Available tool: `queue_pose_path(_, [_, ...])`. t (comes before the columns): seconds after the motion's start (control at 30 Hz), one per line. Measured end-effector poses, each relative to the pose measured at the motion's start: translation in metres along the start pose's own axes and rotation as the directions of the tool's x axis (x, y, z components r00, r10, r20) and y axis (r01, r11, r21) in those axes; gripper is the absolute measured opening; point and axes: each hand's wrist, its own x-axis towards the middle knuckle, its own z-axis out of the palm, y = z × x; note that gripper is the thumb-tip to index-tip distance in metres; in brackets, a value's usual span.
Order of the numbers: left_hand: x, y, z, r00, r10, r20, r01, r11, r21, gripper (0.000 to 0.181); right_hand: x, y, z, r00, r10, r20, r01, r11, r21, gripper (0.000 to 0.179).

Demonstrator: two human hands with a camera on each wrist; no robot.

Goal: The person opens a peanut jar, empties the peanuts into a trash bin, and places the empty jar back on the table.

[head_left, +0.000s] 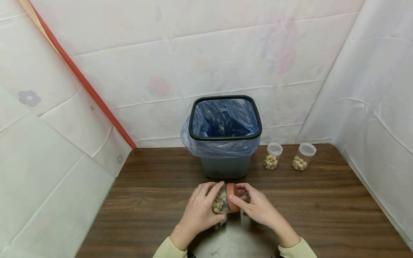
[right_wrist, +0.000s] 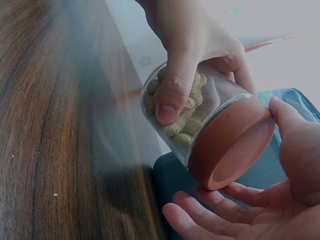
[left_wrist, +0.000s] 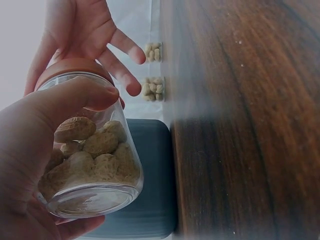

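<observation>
A clear jar [left_wrist: 92, 155] of unshelled peanuts [right_wrist: 182, 125] is held tilted on its side above the table, its orange-brown lid [head_left: 233, 197] facing right. My left hand [head_left: 200, 206] grips the jar's body, with the thumb lying across the wall in both wrist views. At the lid end is my right hand [head_left: 256, 206]. Its thumb [right_wrist: 290, 117] and a fingertip touch opposite edges of the lid, pinching it lightly, while the other fingers spread away from it. The lid sits on the jar's mouth.
Behind the hands stands a grey bin [head_left: 226, 167] with a black rim and a blue bag [head_left: 222, 148] lining it. Two small lidded jars of peanuts, one nearer the bin [head_left: 271, 162] and one farther right [head_left: 300, 163], stand on the wooden table [head_left: 151, 200]. White printed sheets surround the table.
</observation>
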Motion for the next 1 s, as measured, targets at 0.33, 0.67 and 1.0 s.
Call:
queue_pose_path(0.33, [-0.0004, -0.0008, 0.0011, 1.0, -0.012, 0.009, 0.012, 1.0, -0.018, 0.103, 0.0003, -0.0005, -0.0009, 1.0, 0.003, 0.007, -0.003, 1.0, -0.006, 0.06])
queue_pose_path(0.67, [-0.0003, -0.0008, 0.0001, 0.999, -0.032, 0.031, 0.033, 0.998, -0.05, 0.101, 0.0016, 0.0034, -0.0051, 0.996, -0.078, 0.033, 0.077, 0.997, 0.021, 0.064])
queue_pose_path(1.0, [-0.0005, -0.0009, -0.001, 0.999, -0.034, 0.032, 0.037, 0.996, -0.084, 0.101, -0.0011, 0.0068, -0.0099, 0.98, -0.178, 0.093, 0.162, 0.974, 0.158, 0.066])
